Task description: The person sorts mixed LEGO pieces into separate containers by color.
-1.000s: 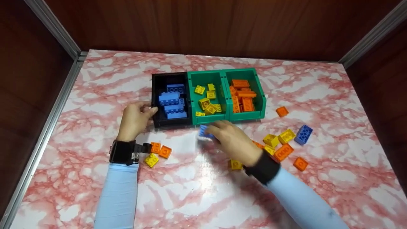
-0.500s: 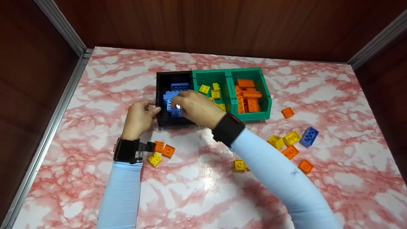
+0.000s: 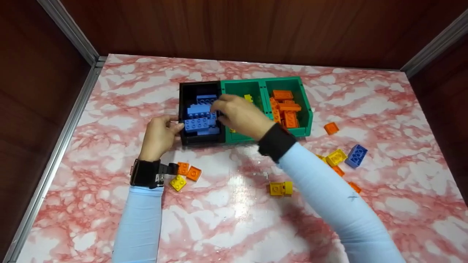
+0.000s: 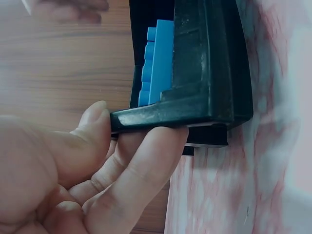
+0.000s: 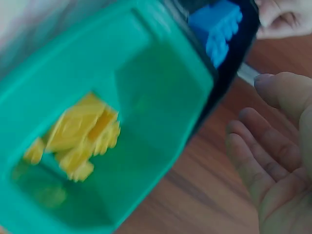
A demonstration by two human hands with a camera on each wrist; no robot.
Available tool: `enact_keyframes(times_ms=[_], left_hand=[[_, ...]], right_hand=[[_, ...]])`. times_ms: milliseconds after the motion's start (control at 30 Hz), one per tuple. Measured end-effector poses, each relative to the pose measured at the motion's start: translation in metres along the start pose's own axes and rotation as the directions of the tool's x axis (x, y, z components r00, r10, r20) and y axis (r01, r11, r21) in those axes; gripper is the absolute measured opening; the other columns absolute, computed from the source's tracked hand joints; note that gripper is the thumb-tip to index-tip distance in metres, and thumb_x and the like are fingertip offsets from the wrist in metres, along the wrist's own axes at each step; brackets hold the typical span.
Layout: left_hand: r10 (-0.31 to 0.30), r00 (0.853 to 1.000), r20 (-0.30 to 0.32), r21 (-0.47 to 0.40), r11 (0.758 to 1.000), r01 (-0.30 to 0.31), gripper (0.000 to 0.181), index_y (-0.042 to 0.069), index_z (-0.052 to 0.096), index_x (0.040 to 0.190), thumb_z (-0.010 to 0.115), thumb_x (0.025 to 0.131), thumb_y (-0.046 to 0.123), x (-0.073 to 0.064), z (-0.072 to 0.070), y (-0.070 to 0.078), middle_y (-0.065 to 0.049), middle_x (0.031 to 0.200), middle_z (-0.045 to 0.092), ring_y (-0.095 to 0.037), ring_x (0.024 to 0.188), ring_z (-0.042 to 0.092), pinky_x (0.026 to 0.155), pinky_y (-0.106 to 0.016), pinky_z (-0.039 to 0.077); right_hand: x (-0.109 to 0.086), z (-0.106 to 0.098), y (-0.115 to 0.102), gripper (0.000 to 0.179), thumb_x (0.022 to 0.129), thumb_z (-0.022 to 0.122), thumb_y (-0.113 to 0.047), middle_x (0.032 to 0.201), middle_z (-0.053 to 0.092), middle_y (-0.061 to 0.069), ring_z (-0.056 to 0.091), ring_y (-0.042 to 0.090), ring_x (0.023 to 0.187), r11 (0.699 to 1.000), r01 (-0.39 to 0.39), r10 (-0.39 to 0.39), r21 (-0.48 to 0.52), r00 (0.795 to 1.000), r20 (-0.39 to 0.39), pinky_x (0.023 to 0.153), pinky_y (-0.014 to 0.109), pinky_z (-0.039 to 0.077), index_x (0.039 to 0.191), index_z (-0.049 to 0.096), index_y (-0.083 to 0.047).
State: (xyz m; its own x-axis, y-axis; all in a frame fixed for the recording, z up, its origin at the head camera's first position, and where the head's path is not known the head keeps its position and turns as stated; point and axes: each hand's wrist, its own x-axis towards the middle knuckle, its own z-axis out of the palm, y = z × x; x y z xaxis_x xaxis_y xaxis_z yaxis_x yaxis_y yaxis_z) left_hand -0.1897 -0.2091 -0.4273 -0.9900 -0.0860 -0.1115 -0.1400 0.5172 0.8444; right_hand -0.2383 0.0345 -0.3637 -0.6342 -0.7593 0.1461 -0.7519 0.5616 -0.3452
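My left hand (image 3: 159, 138) pinches the side wall of the black bin (image 4: 204, 83), thumb on one face and fingers on the other. Several blue bricks (image 3: 197, 124) lie inside that bin. Over the border between the black bin and the middle green bin (image 3: 239, 87) hovers my right hand (image 3: 244, 115), with nothing in it. The right wrist view shows its fingers (image 5: 248, 161) loosely spread. Yellow bricks (image 5: 78, 126) lie in the middle green bin, partly hidden by this hand in the head view.
Orange bricks (image 3: 290, 106) fill the right green bin (image 3: 308, 118). Loose on the marbled table (image 3: 219, 226) are a blue brick (image 3: 356, 156), an orange brick (image 3: 331, 128), yellow bricks (image 3: 280, 189) and a small group of orange bricks (image 3: 193, 173) near the left wrist.
My right hand carried a blue brick from in front of the bins into the black bin, let it go, and has drawn back to the right. My left hand stays on the bin wall.
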Motion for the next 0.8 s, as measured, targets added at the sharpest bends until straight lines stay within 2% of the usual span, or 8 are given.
enact_keyframes(times_ms=[67,200,300,433,600,700,767,800], left_hand=[[-0.001,1.000,0.000,-0.002,1.000,0.001,0.034,0.001,0.063,0.129,0.063,0.099,0.018,0.000,0.000,0.000,-0.014,0.096,0.064,-0.029,0.077,0.069,0.067,-0.042,0.059],[0.014,1.000,-0.004,0.006,1.000,-0.014,0.034,0.001,0.063,0.128,0.063,0.099,0.018,0.001,0.002,0.001,-0.014,0.095,0.064,-0.029,0.075,0.070,0.058,-0.034,0.058],[0.021,1.000,-0.005,0.016,1.000,-0.021,0.034,0.001,0.063,0.129,0.063,0.099,0.018,0.001,0.003,0.001,-0.014,0.096,0.065,-0.030,0.074,0.070,0.050,-0.029,0.054],[0.010,1.000,0.002,0.019,1.000,-0.010,0.035,0.002,0.062,0.131,0.063,0.099,0.019,0.000,0.002,0.001,-0.013,0.096,0.064,-0.030,0.076,0.070,0.051,-0.031,0.055],[0.002,1.000,0.015,0.012,1.000,-0.002,0.035,0.002,0.061,0.131,0.062,0.100,0.018,0.001,0.001,0.001,-0.014,0.098,0.064,-0.029,0.078,0.069,0.064,-0.041,0.059],[0.001,1.000,0.016,0.013,1.000,-0.001,0.036,0.002,0.061,0.131,0.062,0.100,0.018,0.000,0.000,0.002,-0.014,0.098,0.064,-0.029,0.078,0.070,0.067,-0.043,0.059],[-0.002,1.000,0.013,0.013,1.000,0.001,0.036,0.002,0.061,0.131,0.062,0.100,0.018,-0.001,0.000,0.001,-0.014,0.099,0.064,-0.029,0.078,0.070,0.066,-0.043,0.059],[-0.003,1.000,0.012,0.012,1.000,0.003,0.036,0.002,0.061,0.131,0.062,0.100,0.019,-0.001,-0.001,0.002,-0.014,0.099,0.064,-0.029,0.077,0.070,0.066,-0.043,0.059]], right_hand=[[-0.012,-0.011,0.008,0.027,0.093,0.069,-0.005,0.115,0.065,0.010,0.063,0.024,0.101,1.000,-0.014,0.014,0.004,0.999,-0.032,0.086,0.030,0.054,0.120,0.068,-0.007],[-0.047,-0.032,0.029,0.025,0.094,0.068,-0.007,0.113,0.065,0.010,0.062,0.024,0.099,0.998,-0.064,0.065,0.009,0.993,-0.098,0.083,0.034,0.056,0.119,0.068,-0.006],[-0.080,-0.044,0.049,0.024,0.093,0.070,-0.005,0.110,0.065,0.013,0.062,0.027,0.097,0.995,-0.097,0.097,0.009,0.982,-0.161,0.081,0.040,0.056,0.117,0.068,-0.003],[-0.131,-0.058,0.079,0.025,0.088,0.073,0.003,0.107,0.066,0.016,0.063,0.031,0.095,0.989,-0.145,0.138,-0.013,0.961,-0.241,0.079,0.045,0.056,0.113,0.069,-0.001],[-0.202,-0.076,0.112,0.024,0.088,0.072,0.003,0.106,0.067,0.013,0.063,0.028,0.092,0.956,-0.287,0.263,-0.063,0.930,-0.256,0.077,0.046,0.055,0.111,0.070,-0.003],[-0.241,-0.080,0.127,0.026,0.087,0.072,0.005,0.106,0.066,0.015,0.063,0.031,0.094,0.924,-0.374,0.347,-0.082,0.909,-0.229,0.078,0.050,0.053,0.112,0.069,-0.002],[-0.264,-0.078,0.136,0.033,0.084,0.069,0.012,0.109,0.066,0.016,0.062,0.033,0.096,0.906,-0.417,0.397,-0.069,0.896,-0.201,0.077,0.051,0.053,0.114,0.069,-0.002],[-0.274,-0.075,0.139,0.039,0.081,0.067,0.017,0.111,0.066,0.017,0.062,0.035,0.099,0.907,-0.417,0.400,-0.064,0.898,-0.181,0.077,0.052,0.053,0.115,0.069,-0.002]])
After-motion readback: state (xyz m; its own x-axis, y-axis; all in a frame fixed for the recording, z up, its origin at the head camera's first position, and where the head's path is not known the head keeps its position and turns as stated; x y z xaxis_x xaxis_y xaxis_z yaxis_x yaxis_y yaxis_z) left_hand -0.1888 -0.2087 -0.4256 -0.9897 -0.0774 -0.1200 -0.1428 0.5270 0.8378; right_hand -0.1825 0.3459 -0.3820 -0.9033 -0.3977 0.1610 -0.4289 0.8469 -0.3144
